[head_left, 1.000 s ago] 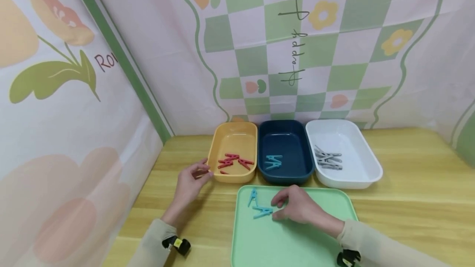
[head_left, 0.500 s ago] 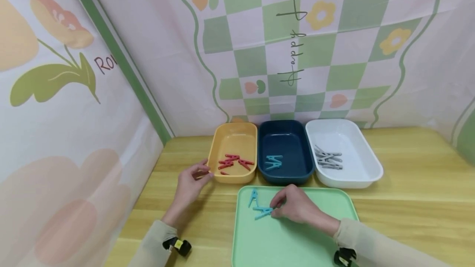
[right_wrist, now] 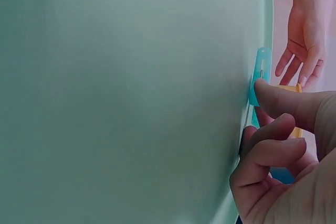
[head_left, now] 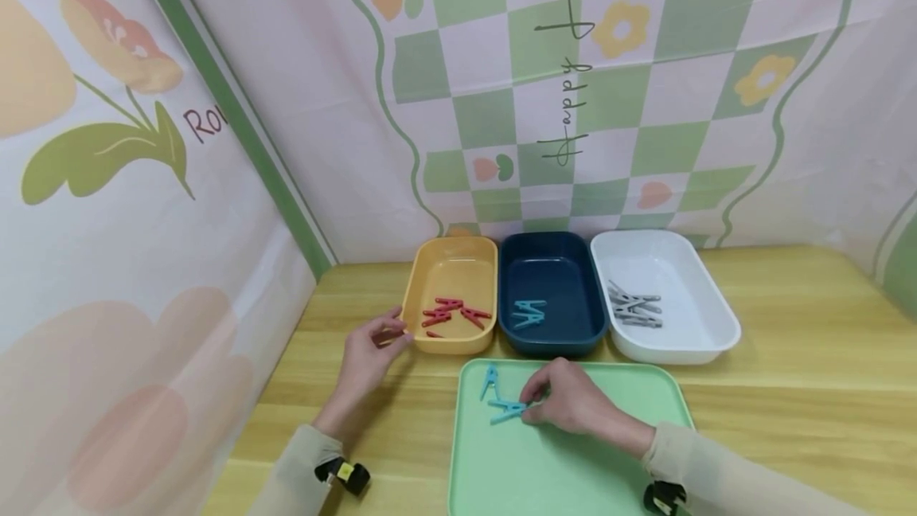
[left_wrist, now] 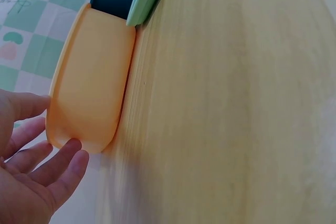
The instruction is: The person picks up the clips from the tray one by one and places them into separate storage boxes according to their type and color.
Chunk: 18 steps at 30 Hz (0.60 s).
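My right hand (head_left: 569,398) pinches a light-blue clothespin (head_left: 507,411) by its right end, low over the green tray (head_left: 516,468). In the right wrist view the thumb lies against that clothespin (right_wrist: 261,72). A second light-blue clothespin (head_left: 489,381) lies just beyond it, near the tray's upper left corner. My left hand (head_left: 367,353) touches the near left corner of the yellow bin (head_left: 450,345) with loosely spread fingers. In the left wrist view, its fingertips meet the outer wall of the yellow bin (left_wrist: 92,82). Several red clothespins (head_left: 448,305) lie inside that bin.
Beside the yellow bin stands a dark blue bin (head_left: 548,261) with light-blue clothespins (head_left: 528,313) in it. Right of that, a white bin (head_left: 688,285) holds several grey clothespins (head_left: 634,307). A patterned cloth (head_left: 552,102) rises behind the wooden table (head_left: 802,341).
My right hand's fingers have closed from around the end of the light-blue clothespin into a pinch on it. The left hand stays at the yellow bin's corner.
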Motion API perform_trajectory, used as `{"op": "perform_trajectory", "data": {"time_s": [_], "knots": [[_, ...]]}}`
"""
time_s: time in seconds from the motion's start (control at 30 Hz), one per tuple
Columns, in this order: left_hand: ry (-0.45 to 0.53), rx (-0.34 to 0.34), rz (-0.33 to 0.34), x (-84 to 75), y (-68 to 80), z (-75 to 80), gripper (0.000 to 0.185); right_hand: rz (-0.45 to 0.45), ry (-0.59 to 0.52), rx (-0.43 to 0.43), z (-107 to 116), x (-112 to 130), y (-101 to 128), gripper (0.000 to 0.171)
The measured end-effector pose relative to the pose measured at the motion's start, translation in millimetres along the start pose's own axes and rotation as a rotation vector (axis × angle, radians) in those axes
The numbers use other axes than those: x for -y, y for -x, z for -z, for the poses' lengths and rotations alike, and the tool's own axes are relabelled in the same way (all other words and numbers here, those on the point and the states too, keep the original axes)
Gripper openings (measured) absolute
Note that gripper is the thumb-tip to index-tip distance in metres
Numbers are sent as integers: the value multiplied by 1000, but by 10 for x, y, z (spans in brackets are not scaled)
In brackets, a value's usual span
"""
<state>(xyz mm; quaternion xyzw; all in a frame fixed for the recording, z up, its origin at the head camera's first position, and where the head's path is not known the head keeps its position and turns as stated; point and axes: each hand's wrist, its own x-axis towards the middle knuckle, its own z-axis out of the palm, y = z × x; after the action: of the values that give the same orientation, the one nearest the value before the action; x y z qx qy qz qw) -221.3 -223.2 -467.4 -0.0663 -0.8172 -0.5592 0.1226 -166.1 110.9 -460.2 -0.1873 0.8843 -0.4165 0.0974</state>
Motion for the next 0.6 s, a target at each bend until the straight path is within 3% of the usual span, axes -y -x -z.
{"op": "perform_trajectory", "data": {"time_s": [0.47, 0.6], "knots": [[7, -4, 30, -66, 28, -13, 22, -29, -139, 23, 160, 2, 72, 16], [14, 8, 2, -2, 5, 6, 22, -18, -164, 30, 217, 10, 98, 17]]}}
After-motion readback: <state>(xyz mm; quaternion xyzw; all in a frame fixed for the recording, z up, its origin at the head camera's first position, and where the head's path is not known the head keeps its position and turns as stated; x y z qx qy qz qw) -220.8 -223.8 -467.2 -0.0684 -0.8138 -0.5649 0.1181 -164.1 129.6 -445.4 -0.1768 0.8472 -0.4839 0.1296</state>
